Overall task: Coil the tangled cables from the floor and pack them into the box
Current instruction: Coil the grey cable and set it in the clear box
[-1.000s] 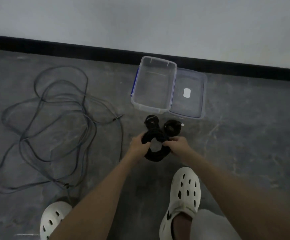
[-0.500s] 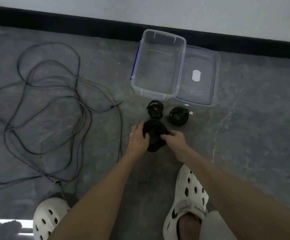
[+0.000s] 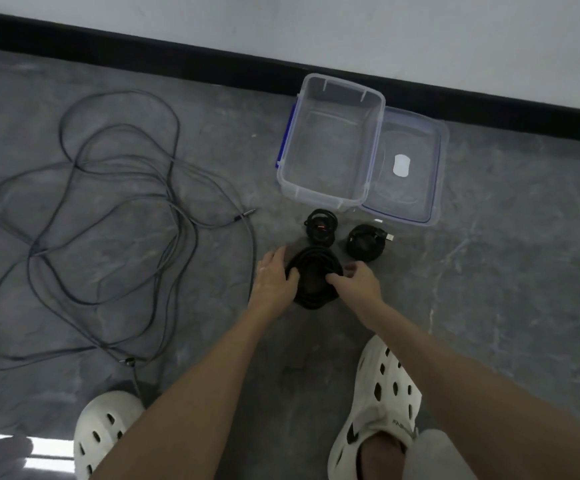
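— Where is the large black coil (image 3: 313,258) sitting now?

— It is lying flat on the floor (image 3: 489,271), just short of the clear box (image 3: 316,197) and outside it. A second ago it was being held up off the floor, partly covering the two smaller bundles. Now it is resting nearer the person than both of them.

— Are the hands letting go?

— No, both are staying on it. The left hand (image 3: 274,278) is gripping the coil's left rim, with the thumb lying over the strands and the fingers running along the outside. The right hand (image 3: 359,282) is pinching the right rim, with thumb and fingers curling onto the strands.

— And the smaller bundles?

— The small coil (image 3: 320,227) with a red fleck is lying just beyond the large one, near the box's front wall. The plug-ended coil (image 3: 364,243) is lying to its right, close to the lid (image 3: 416,199), which is lying open and flat beside the box. Neither is shifting between frames.

— What about the loose one?

— The grey cable (image 3: 172,202) is sprawling in wide loops on the left, well apart from the box and looking the same as before. The left shoe (image 3: 105,434) is standing at its near end, and the right shoe (image 3: 382,393) is standing below the right forearm.
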Motion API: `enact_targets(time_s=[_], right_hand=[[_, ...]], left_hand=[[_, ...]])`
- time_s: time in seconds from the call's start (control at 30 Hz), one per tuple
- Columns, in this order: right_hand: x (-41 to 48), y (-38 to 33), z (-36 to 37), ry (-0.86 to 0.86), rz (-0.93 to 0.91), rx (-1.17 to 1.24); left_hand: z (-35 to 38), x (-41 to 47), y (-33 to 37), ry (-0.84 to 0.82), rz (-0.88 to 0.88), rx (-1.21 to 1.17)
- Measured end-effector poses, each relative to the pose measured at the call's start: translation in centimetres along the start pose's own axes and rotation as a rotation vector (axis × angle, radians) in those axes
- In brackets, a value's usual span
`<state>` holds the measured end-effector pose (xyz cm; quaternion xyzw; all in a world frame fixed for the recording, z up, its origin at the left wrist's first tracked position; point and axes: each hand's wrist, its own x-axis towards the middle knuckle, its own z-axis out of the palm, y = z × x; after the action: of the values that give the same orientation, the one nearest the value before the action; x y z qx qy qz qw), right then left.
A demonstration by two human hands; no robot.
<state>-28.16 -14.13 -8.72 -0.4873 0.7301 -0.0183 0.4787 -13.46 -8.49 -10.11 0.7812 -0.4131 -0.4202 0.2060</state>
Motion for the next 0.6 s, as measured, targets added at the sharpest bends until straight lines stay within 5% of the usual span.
enact_targets(time_s=[0.2,0.37,0.6], right_hand=[[-1.2,-5.7,1.0,-0.024,-0.162,-0.313],[-2.9,-9.8,4.0,0.129,-0.392,-0.629],[-4.4,-12.7,9.7,-0.147,-0.685,-0.657]], left_hand=[[-5.2,-1.3,-2.1,0.116,0.034,0.144],[-9.0,-2.0,-4.0,0.182,0.024,0.247],[-12.5,-2.5,-6.4,0.146,0.055,0.335]])
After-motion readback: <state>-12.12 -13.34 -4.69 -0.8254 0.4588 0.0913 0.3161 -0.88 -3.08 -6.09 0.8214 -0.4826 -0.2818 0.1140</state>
